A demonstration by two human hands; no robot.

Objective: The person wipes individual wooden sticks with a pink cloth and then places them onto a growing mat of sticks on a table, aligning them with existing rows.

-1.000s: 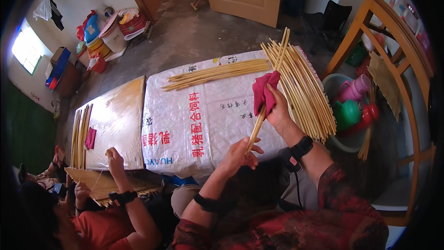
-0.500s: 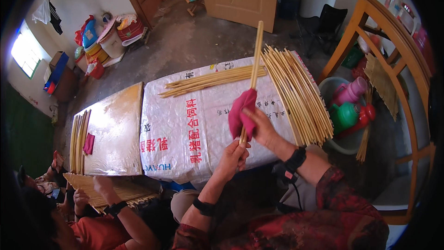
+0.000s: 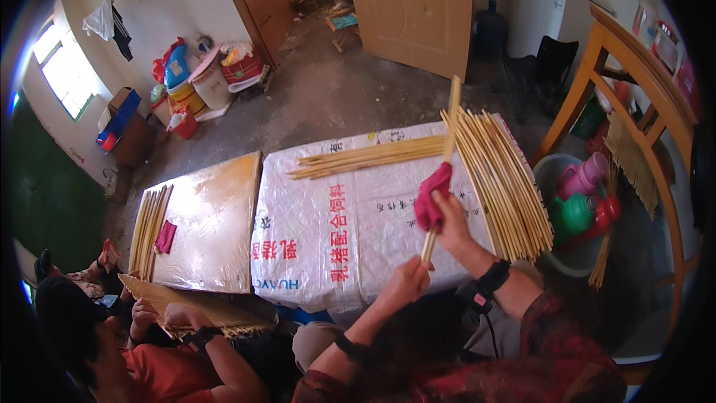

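Both forearms come in from the lower edge and angle up toward centre frame, left one lower and closer in, right one reaching further out. Left hand [image 3: 406, 283] is a closed fist, fingers curled tight into a pinch at the top, dark band on the wrist; right hand [image 3: 451, 220] sits just above and beyond it, fingers folded shut in a grip, palm turned left, wrist slightly bent with a black watch-type strap on it. Hands are close, not touching; a patterned red sleeve covers the right upper arm.
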